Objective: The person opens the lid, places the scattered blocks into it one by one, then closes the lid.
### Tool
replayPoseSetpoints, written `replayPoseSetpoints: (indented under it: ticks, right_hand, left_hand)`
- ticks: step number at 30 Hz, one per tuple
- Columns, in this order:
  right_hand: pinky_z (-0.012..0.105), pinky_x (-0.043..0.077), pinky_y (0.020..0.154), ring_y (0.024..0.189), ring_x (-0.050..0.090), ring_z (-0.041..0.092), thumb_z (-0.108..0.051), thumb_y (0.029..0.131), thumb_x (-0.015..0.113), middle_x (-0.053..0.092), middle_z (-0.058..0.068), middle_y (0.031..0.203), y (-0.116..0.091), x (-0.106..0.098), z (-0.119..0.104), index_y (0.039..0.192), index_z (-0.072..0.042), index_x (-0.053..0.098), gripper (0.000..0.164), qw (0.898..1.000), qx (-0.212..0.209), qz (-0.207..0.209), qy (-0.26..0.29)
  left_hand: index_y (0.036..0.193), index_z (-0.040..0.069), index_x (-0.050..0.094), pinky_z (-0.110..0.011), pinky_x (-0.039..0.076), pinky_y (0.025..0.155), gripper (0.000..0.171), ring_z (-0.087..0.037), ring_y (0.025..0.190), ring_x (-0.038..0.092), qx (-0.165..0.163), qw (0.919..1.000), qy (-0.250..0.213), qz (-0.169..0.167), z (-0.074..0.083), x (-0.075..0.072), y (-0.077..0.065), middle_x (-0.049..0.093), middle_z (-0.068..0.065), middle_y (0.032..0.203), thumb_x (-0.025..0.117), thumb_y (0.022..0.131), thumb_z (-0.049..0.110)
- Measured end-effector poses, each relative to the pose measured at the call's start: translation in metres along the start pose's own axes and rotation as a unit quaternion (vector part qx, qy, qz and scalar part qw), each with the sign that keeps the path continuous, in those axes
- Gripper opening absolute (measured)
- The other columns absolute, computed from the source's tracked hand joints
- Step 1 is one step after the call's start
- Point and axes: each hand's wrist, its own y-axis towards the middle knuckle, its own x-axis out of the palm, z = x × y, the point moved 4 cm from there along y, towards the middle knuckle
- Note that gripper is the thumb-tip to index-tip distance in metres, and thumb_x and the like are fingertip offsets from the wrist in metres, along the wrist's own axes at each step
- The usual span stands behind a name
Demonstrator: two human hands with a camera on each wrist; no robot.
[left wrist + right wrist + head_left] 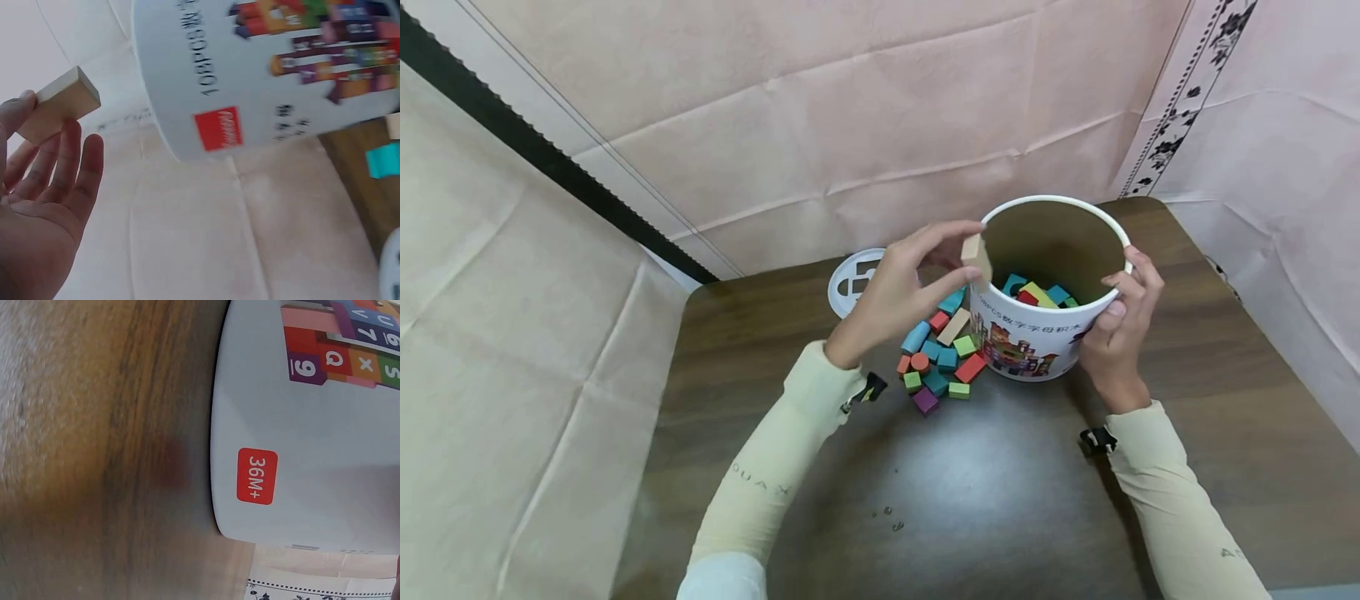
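Observation:
My left hand (pixel 898 279) pinches a plain wooden block (pixel 977 260) between thumb and fingers, at the left rim of a white bucket. The left wrist view shows this pale block (pixel 59 106) beside the bucket (pixel 181 81). My right hand (pixel 1123 333) grips the right side of the bucket (pixel 1030 350), fingers at the rim and thumb on the outer wall. Inside lie several coloured blocks (pixel 1037 293); the near wall hides part of them. The right wrist view shows the bucket's printed wall (pixel 312 444), but hardly any of the hand.
Several loose coloured blocks (pixel 946 360) lie on the brown table (pixel 760 333), just left of the bucket. Behind my left hand is a white lid (pixel 844 287) with cut-out shapes, partly covered. Pale cloth (pixel 820 108) hangs along the table's back edge.

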Motion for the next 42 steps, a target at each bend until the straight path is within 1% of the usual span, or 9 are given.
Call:
replayPoseSetpoints:
  ticks: [7, 15, 20, 25, 28, 31, 34, 38, 42]
  right_hand:
    - [0.049, 0.036, 0.104, 0.125, 0.045, 0.031, -0.061, 0.097, 0.033, 0.046, 0.017, 0.132, 0.004, 0.001, -0.010, 0.101, 0.000, 0.047, 0.062, 1.000, 0.001, -0.002, -0.003]
    - [0.051, 0.037, 0.102, 0.122, 0.045, 0.033, -0.057, 0.098, 0.032, 0.046, 0.020, 0.129, 0.005, 0.003, -0.019, 0.100, 0.000, 0.045, 0.059, 1.000, -0.011, 0.003, -0.008]
    - [0.051, 0.037, 0.101, 0.118, 0.048, 0.036, -0.058, 0.098, 0.033, 0.045, 0.018, 0.128, 0.004, 0.003, -0.009, 0.097, 0.000, 0.046, 0.059, 0.999, -0.018, 0.030, 0.001]
    - [0.051, 0.037, 0.100, 0.116, 0.048, 0.037, -0.058, 0.098, 0.034, 0.046, 0.017, 0.126, 0.002, 0.004, -0.002, 0.096, -0.002, 0.046, 0.058, 0.999, -0.026, 0.033, 0.004]
    - [0.052, 0.037, 0.100, 0.115, 0.048, 0.039, -0.057, 0.098, 0.034, 0.046, 0.018, 0.126, 0.001, 0.007, -0.001, 0.097, -0.002, 0.047, 0.057, 0.999, -0.032, 0.029, 0.007]
    - [0.053, 0.037, 0.099, 0.114, 0.048, 0.039, -0.057, 0.098, 0.034, 0.046, 0.018, 0.125, 0.002, 0.007, 0.000, 0.097, -0.003, 0.047, 0.056, 0.999, -0.032, 0.035, 0.009]
    - [0.051, 0.037, 0.100, 0.115, 0.048, 0.037, -0.058, 0.098, 0.033, 0.046, 0.017, 0.126, 0.004, 0.008, -0.001, 0.096, -0.003, 0.047, 0.056, 0.999, -0.027, 0.037, 0.009]
    - [0.050, 0.038, 0.100, 0.115, 0.049, 0.036, -0.058, 0.098, 0.033, 0.047, 0.017, 0.126, 0.007, 0.010, -0.006, 0.095, -0.002, 0.047, 0.058, 0.999, -0.025, 0.043, 0.014]
    - [0.051, 0.038, 0.100, 0.115, 0.049, 0.037, -0.057, 0.098, 0.034, 0.048, 0.018, 0.125, 0.003, 0.007, -0.010, 0.094, 0.000, 0.047, 0.059, 0.998, -0.023, 0.050, 0.016]
  left_hand:
    - [0.133, 0.009, 0.056, -0.019, 0.046, 0.088, 0.046, -0.003, 0.097, 0.058, -0.040, 0.9922, 0.057, -0.103, -0.030, 0.034, 0.053, 0.061, 0.003, 0.113, 0.068, 0.090, 0.021]
    - [0.128, 0.010, 0.059, -0.014, 0.042, 0.088, 0.041, -0.002, 0.097, 0.056, -0.074, 0.9656, 0.129, -0.213, -0.059, 0.065, 0.085, 0.064, 0.006, 0.110, 0.068, 0.090, 0.024]
    - [0.119, 0.014, 0.063, -0.017, 0.042, 0.081, 0.030, -0.006, 0.091, 0.055, -0.066, 0.9209, 0.217, -0.317, -0.064, 0.088, 0.104, 0.063, 0.006, 0.106, 0.064, 0.092, 0.025]
    - [0.112, 0.025, 0.068, -0.028, 0.043, 0.080, 0.021, -0.009, 0.091, 0.055, -0.103, 0.8586, 0.302, -0.401, -0.075, 0.101, 0.104, 0.061, 0.009, 0.102, 0.063, 0.092, 0.029]
    - [0.113, 0.030, 0.069, -0.031, 0.044, 0.084, 0.025, -0.007, 0.094, 0.055, -0.119, 0.8414, 0.325, -0.415, -0.082, 0.100, 0.100, 0.063, 0.013, 0.105, 0.065, 0.090, 0.040]
    - [0.113, 0.030, 0.069, -0.029, 0.045, 0.083, 0.027, -0.005, 0.093, 0.056, -0.107, 0.8608, 0.304, -0.394, -0.082, 0.101, 0.102, 0.064, 0.014, 0.105, 0.062, 0.091, 0.044]
    - [0.113, 0.024, 0.068, -0.022, 0.044, 0.079, 0.025, -0.004, 0.089, 0.056, -0.080, 0.9040, 0.247, -0.339, -0.078, 0.096, 0.107, 0.064, 0.011, 0.102, 0.058, 0.096, 0.039]
    - [0.111, 0.018, 0.068, -0.014, 0.041, 0.084, 0.023, -0.002, 0.093, 0.055, -0.053, 0.9619, 0.164, -0.213, -0.068, 0.078, 0.105, 0.064, 0.009, 0.104, 0.056, 0.098, 0.031]
    - [0.115, 0.020, 0.067, -0.013, 0.032, 0.100, 0.025, 0.003, 0.116, 0.046, -0.046, 0.9840, 0.119, -0.124, -0.071, 0.064, 0.078, 0.059, 0.011, 0.124, 0.053, 0.099, 0.032]
